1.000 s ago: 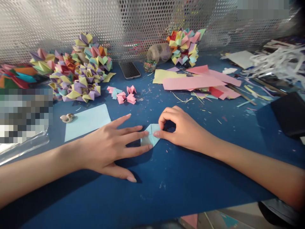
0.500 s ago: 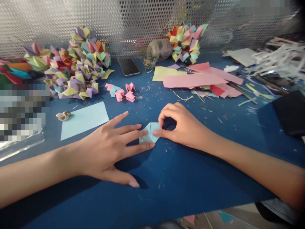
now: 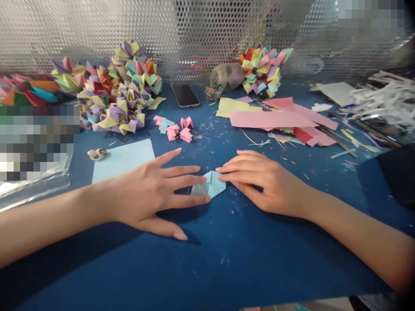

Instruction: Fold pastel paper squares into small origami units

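A small folded light-blue paper lies flat on the blue table. My left hand is spread open, with two fingertips on the left part of the paper. From the right, my right hand touches the paper's upper right corner with a fingertip; its fingers are stretched out, the thumb beneath them. Partly under my left hand's far side is a flat light-blue sheet, with a small shiny object at its upper left edge.
Small pink folded pieces and a phone lie beyond my hands. Folded paper clusters stand back left, another back right. Paper strips lie right of centre, white shreds far right, a dark box at the right edge.
The folded paper's upper right corner now lies folded down, forming a point at the right. My right hand has gone from a curled pinch to outstretched fingers. The view has shifted slightly.
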The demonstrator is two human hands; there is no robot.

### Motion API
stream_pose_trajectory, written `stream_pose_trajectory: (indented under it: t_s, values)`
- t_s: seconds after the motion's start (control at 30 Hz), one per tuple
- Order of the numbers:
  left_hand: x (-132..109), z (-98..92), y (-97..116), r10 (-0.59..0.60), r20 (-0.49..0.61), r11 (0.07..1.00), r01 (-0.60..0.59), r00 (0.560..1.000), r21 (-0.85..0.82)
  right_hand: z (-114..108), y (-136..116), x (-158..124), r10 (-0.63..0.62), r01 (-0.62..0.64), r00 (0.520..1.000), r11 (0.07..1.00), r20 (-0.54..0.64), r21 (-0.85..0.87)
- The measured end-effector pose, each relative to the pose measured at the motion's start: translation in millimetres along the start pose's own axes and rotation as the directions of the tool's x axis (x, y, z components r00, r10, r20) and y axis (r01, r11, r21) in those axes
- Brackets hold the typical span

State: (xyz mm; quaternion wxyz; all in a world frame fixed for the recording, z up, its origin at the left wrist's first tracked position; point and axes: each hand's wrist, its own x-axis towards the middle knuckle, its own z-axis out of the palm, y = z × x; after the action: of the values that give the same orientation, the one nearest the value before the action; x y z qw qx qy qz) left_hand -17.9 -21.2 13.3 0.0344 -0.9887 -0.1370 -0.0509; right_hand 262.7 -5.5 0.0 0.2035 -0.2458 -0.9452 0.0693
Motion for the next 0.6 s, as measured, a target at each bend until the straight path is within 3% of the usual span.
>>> stream_pose_trajectory:
  t_s: [0.13, 0.3, 0.43, 0.53, 0.6]
  values:
    - [-4, -4.2, -8, 0.047, -0.059, 0.992, -0.040, 0.997, 0.116, -2, -14, -2, -0.128, 0.129, 0.992, 0.971, 0.017, -0.203]
    - [1, 3.9, 21, 0.062, -0.251, 0.992, -0.033, 0.966, 0.119, 0, -33, -1, -0.144, 0.149, 0.989, 0.951, 0.041, -0.269]
    - [6, 12.6, 42, -0.069, -0.231, 0.996, 0.079, 0.970, 0.035, 7, -35, 3, -0.074, 0.054, 0.993, 0.977, -0.089, -0.206]
    - [6, 15.4, 43, -0.111, -0.225, 0.994, 0.104, 0.968, -0.044, 13, -31, 9, 0.009, -0.047, 0.980, 0.981, -0.199, -0.191]
    - [6, 15.7, 41, -0.135, -0.221, 0.990, 0.121, 0.966, -0.073, 16, -28, 13, 0.016, -0.059, 0.981, 0.974, -0.195, -0.218]
